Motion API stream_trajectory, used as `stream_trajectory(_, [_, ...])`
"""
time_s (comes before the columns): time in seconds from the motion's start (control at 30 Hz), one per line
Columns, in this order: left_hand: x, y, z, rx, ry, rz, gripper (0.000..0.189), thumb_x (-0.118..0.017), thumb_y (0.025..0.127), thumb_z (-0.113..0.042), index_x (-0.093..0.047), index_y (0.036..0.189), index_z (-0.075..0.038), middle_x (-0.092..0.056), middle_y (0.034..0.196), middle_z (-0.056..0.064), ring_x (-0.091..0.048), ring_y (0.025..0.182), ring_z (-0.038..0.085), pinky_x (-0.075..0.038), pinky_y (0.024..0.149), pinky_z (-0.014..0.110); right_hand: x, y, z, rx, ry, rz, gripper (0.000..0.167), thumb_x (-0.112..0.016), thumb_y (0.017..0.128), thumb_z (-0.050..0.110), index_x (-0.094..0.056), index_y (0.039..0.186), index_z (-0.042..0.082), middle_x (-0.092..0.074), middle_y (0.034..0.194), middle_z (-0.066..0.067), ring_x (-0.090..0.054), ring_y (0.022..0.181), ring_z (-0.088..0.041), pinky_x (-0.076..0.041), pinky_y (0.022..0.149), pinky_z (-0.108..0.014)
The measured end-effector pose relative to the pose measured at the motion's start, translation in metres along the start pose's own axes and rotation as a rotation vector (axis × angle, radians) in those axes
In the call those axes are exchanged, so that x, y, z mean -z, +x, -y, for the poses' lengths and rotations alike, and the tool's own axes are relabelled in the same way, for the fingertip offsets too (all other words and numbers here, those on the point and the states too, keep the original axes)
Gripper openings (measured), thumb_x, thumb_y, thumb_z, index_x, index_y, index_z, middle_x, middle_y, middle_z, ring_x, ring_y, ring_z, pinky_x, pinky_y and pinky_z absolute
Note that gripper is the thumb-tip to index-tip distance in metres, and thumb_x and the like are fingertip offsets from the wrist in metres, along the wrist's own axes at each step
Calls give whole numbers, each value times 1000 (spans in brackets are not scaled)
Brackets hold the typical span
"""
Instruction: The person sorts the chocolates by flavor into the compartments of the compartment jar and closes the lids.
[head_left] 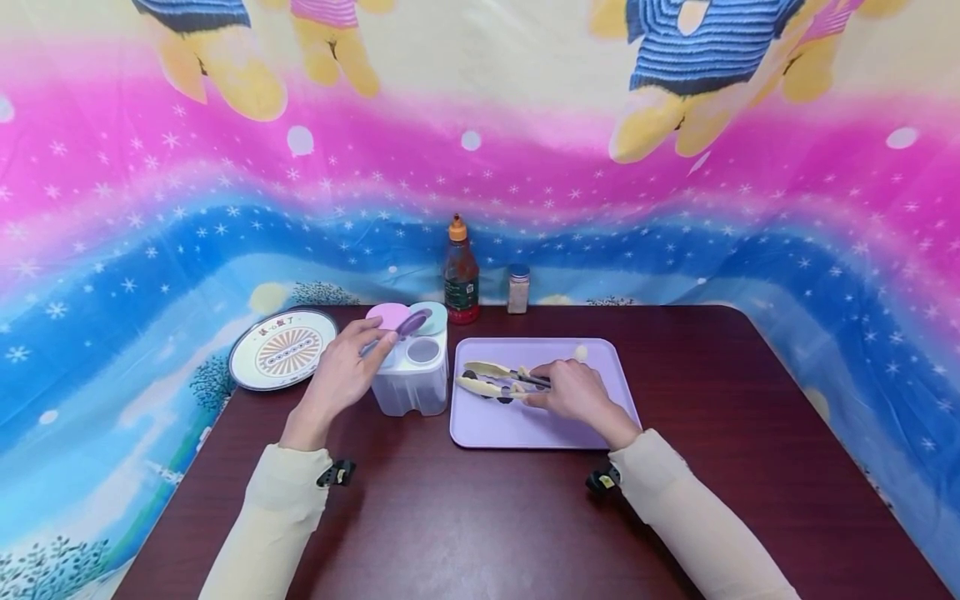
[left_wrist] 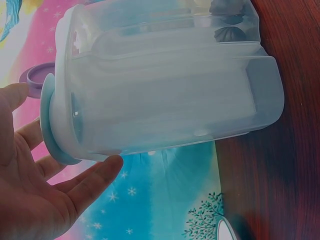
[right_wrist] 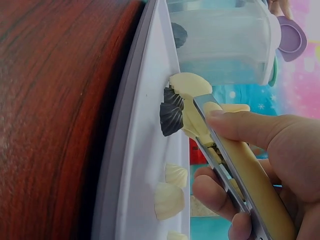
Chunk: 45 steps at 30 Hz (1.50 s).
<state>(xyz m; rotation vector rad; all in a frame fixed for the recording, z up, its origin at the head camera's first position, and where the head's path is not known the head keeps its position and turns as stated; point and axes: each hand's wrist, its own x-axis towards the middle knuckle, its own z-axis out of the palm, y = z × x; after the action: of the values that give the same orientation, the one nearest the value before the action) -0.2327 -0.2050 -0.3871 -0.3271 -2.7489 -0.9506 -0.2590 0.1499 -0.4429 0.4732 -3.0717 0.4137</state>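
Observation:
My left hand (head_left: pixel 348 371) is at the top of a clear storage box (head_left: pixel 408 392), its thumb touching a raised purple lid (head_left: pixel 414 322) beside an uncovered round opening. In the left wrist view, its other fingers (left_wrist: pixel 100 175) lie fairly straight along the box. My right hand (head_left: pixel 573 390) grips metal tongs (right_wrist: pixel 250 185) with cream handles and tips, low over a lilac tray (head_left: pixel 525 429). Close by the tong tips are dark ridged shell-shaped pieces (right_wrist: pixel 171 119). Cream shell-shaped pieces (right_wrist: pixel 169 200) lie on the tray too. Through the box wall, dark pieces (left_wrist: pixel 230 35) show inside.
A decorated plate (head_left: pixel 285 348) stands left of the box. Behind the box and tray are a red sauce bottle (head_left: pixel 461 283) with an orange cap and a small shaker jar (head_left: pixel 518 290). Pink (head_left: pixel 387 315) and light green lids (head_left: pixel 429 317) cover other box openings.

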Motion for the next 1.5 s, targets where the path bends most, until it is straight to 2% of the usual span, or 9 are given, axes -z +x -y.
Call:
stream_trajectory(0.3, [0,0,0,0,0,-5,56,-43,104,-50,-68,125,-4,-50,150,14,-47,138,38,-36,113,57,-1,0,-2,8,5,-10,47,-82,76,47,-76,115,23,-77,106,-1,-67,78,-19,-50,59,-38])
stream_trajectory(0.63, [0,0,0,4,4,0,59,-41,104,-52,-68,126,-4,-49,151,14,-46,139,39,-35,114,57,1,-2,-9,-13,75,-5,47,-81,77,46,-75,118,24,-77,106,-2,-59,70,-14,-45,57,-34])
stream_trajectory(1.0, [-1,1,2,4,-3,4,57,-43,104,-50,-68,126,-5,-49,151,14,-46,139,38,-35,114,57,18,-9,-11,23,149,-84,48,-83,76,45,-76,118,24,-78,97,-3,-58,74,-19,-42,58,-33])
stream_trajectory(1.13, [-1,1,1,0,2,-2,56,-43,104,-50,-68,125,-5,-50,150,14,-47,138,38,-36,114,57,25,-11,-9,36,185,-105,49,-84,75,44,-76,118,22,-78,99,-5,-58,74,-18,-41,60,-31])
stream_trajectory(1.5, [-1,0,0,-5,5,-6,56,-42,104,-50,-68,126,-5,-50,150,14,-46,139,38,-36,114,56,40,-17,-3,84,223,-159,48,-82,78,42,-75,120,20,-78,93,-5,-56,71,-15,-40,60,-28])
